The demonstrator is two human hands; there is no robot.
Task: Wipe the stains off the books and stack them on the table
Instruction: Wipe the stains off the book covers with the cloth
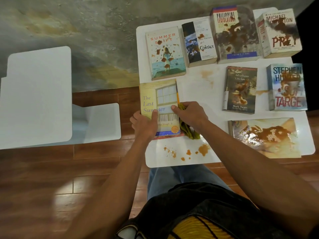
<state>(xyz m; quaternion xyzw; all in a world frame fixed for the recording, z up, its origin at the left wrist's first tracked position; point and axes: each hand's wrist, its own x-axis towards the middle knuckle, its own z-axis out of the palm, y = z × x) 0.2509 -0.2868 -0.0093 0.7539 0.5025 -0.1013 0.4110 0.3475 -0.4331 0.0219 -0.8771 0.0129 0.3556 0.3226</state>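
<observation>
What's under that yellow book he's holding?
A red edge peeks out below the yellow book, possibly another book; the rest is covered.

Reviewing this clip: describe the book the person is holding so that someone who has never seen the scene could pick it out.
On the white table covered with books, look at the near left edge. The pale yellow book, with a window on its cover, sits between the left hand and right hand. Unlike its neighbours, its cover shows no brown stains.
</observation>
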